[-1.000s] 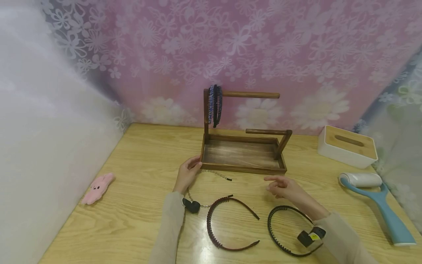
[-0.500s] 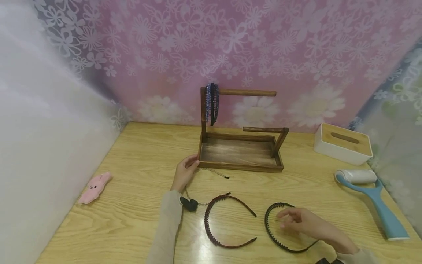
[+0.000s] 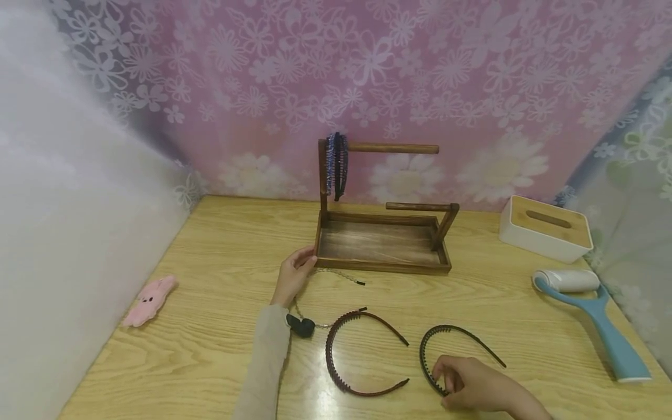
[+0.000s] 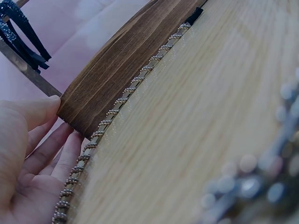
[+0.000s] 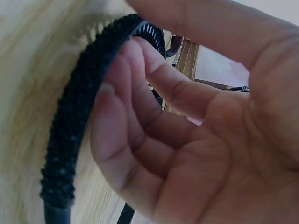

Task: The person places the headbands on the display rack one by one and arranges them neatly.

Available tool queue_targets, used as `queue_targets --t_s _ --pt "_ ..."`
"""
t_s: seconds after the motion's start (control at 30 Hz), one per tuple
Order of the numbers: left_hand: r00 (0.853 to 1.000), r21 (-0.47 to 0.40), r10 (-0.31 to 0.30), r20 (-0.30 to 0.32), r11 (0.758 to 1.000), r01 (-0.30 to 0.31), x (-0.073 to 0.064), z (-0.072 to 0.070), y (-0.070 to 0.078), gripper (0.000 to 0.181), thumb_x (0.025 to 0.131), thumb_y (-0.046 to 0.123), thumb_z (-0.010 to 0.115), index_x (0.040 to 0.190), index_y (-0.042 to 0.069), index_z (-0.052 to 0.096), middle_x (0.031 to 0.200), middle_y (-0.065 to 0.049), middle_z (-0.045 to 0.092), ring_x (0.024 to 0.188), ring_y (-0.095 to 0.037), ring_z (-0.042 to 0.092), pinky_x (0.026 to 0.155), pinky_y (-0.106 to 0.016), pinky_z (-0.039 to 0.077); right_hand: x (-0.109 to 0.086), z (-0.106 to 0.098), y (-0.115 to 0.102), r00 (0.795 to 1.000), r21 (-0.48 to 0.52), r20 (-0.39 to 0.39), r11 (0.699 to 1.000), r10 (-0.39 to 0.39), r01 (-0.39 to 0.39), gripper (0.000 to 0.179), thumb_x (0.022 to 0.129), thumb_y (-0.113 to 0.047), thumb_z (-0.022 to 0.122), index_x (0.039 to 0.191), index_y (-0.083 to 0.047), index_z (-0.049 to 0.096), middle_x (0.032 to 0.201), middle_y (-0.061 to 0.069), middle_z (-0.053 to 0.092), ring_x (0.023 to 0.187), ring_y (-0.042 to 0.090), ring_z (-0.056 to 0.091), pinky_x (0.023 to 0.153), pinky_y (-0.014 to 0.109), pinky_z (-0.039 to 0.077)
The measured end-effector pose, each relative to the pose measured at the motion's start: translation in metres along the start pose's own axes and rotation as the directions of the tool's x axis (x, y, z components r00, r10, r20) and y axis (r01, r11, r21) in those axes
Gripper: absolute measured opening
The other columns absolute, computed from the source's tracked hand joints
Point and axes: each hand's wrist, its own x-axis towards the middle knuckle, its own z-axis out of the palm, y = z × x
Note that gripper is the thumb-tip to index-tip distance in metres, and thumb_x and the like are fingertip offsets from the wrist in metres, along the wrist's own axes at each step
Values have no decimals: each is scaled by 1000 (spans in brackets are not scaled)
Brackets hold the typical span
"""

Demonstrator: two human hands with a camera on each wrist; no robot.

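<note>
My left hand grips the left front corner of a dark wooden headband stand; the thumb and fingers show around that corner in the left wrist view. Under that wrist runs a thin beaded headband, partly hidden by the hand and arm. At the lower right, my right hand pinches a black toothed headband by its curved part. Close up in the right wrist view, the black headband's textured band passes between thumb and curled fingers. A dark red headband lies between the hands.
Several headbands in blue and black hang from the stand's upper bar. Its lower bar is at the right. A tissue box, a lint roller and a pink plush toy are on the table.
My right hand has moved down from beside the stand to the black headband and now pinches it. My left hand has stayed on the stand's corner.
</note>
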Motion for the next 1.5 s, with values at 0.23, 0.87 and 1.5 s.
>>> queue_targets --t_s 0.23,0.87,1.5 --pt "1000 -13 0 1 1000 0 1 1 -1 39 98 12 60 135 1 56 138 -20 56 129 -33 54 107 -39 48 5 3 -7 997 -104 -79 994 16 -25 25 85 -7 69 107 0 62 75 -10 55 63 -4 45 55 16 42" --pt "1000 -16 3 -8 1000 -3 1 0 -4 39 97 15 61 134 4 57 137 -17 58 129 -30 54 108 -39 47 9 -19 -37 771 102 -614 986 169 -134 41 96 -12 61 132 5 52 92 -8 58 83 -4 59 70 19 53" --pt "1000 -29 9 12 1000 -9 -16 -1 28 38 97 8 60 133 -4 55 138 -23 55 130 -36 53 108 -41 47 17 -57 -33 602 206 -789 976 124 69 25 99 -15 57 120 -29 54 86 -24 61 76 -3 62 70 13 55"
